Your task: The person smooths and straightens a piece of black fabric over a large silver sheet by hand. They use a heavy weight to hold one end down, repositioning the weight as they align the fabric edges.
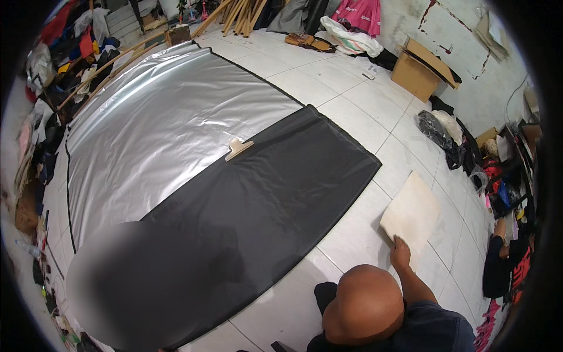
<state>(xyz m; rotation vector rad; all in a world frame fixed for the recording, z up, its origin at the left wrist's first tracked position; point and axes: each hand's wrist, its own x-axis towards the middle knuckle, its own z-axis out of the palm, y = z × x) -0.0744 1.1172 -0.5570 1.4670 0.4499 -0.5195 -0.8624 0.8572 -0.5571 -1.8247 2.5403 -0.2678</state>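
- On the white tiled floor (352,88), a black sheet (264,199) overlaps a silver sheet (170,123), with a pale clip (238,148) at the seam.
- I see neither of my own hands; a co-worker's hand (400,247) rests on a cream board (413,211) beside the black sheet.

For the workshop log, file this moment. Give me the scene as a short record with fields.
surface: white tiled floor
main sheet: silver sheet, spread flat on the tiles
overlay: black fabric covering the silver sheet's near part
at the join: small tan piece lying where black meets silver
co-worker: low at the bottom edge, hand on a cream board that lies on the tiles beside the fabric
wearer's hands: not in view
surroundings: cardboard box, wooden sticks, heaps of clothing along the walls
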